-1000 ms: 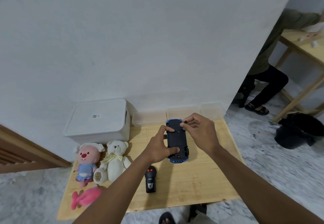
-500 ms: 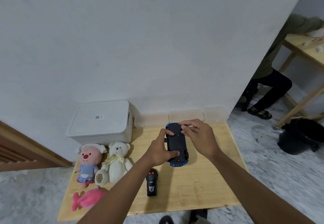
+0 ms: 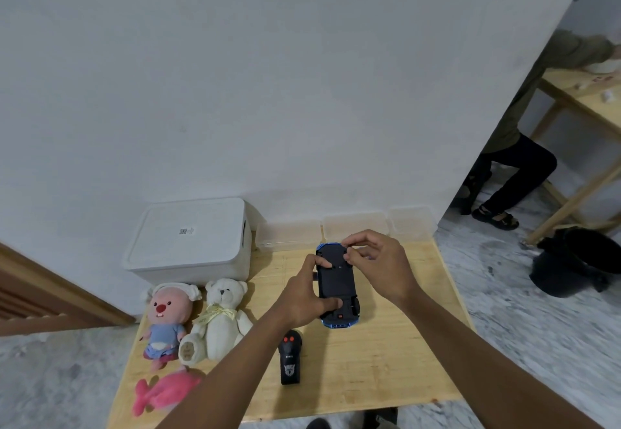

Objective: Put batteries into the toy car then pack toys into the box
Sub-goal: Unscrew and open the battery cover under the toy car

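Three plush toys: a doll (image 3: 166,319), a bear (image 3: 218,319), a pink fish (image 3: 164,395). One toy car (image 3: 336,281). One remote (image 3: 289,358). One white box (image 3: 191,237). Three clear tubs (image 3: 354,225).

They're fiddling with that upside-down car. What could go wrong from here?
The toy car is belly-up, steadied only by the left hand while the right hand pinches at its far end; a slip could twist it loose. The left forearm passes close by the remote and might knock it.
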### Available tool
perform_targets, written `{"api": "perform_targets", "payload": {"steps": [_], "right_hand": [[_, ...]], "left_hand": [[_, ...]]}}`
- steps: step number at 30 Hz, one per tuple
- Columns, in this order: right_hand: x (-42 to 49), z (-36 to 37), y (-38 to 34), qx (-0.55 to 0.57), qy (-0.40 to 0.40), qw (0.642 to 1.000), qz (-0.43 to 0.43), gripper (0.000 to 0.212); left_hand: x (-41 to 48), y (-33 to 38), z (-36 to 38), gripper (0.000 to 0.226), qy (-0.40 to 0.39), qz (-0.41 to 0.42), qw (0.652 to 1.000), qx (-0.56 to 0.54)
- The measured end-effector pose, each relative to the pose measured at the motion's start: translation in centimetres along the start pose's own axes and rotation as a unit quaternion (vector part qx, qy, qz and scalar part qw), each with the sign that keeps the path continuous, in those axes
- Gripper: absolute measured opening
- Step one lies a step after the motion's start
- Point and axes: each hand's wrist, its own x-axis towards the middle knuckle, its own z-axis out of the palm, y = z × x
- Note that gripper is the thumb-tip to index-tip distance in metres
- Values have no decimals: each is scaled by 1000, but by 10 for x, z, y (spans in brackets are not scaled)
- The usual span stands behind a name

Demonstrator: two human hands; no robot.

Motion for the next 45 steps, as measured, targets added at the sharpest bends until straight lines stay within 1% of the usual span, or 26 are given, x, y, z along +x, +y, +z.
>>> {"api": "perform_targets", "payload": {"steps": [3, 7, 10, 13, 15, 17, 19, 22, 25, 30, 33, 35, 37, 40, 45], "right_hand": [[0, 0, 0, 15, 3, 1000, 7, 9], [2, 0, -1, 16, 6, 1000, -8, 19], [2, 1, -2, -2, 9, 1000, -10, 14], [5, 1, -1, 13, 17, 1000, -2, 9], [7, 0, 0, 12, 16, 1000, -8, 12], [8, 0, 1, -5, 14, 1000, -18, 19], [9, 1, 2, -20, 18, 999, -22, 21], [11, 1, 3, -28, 24, 999, -24, 15], [12, 0, 1, -5, 27, 999, -28, 11], [15, 2, 2, -19, 19, 999, -24, 21], [14, 3, 4, -16, 21, 999, -23, 13], [14, 3, 3, 13, 21, 1000, -20, 9], [15, 3, 4, 32, 17, 999, -19, 11], [16, 3, 4, 23, 15, 999, -29, 18], [16, 3, 3, 33, 21, 999, -13, 8]], "left_hand": [[1, 3, 0, 63, 1, 3, 1000, -1], [3, 5, -1, 63, 1, 2, 1000, 3], [4, 5, -1, 62, 4, 3, 1000, -7], [6, 6, -3, 62, 4, 2, 1000, -12], [7, 6, -4, 62, 3, -2, 1000, -10], [8, 6, -5, 62, 2, -4, 1000, -7], [8, 6, -6, 62, 2, -3, 1000, -5], [9, 7, -7, 62, 2, -3, 1000, -9], [9, 7, -8, 62, 1, -5, 1000, -8], [11, 7, -8, 63, -2, -6, 1000, -6], [12, 8, -8, 63, 1, -7, 1000, -10], [12, 9, -8, 63, 1, -7, 1000, -10], [12, 9, -9, 63, 0, -7, 1000, -8], [12, 8, -8, 62, -1, -6, 1000, -7], [12, 8, -8, 62, 2, -6, 1000, -10]]}}
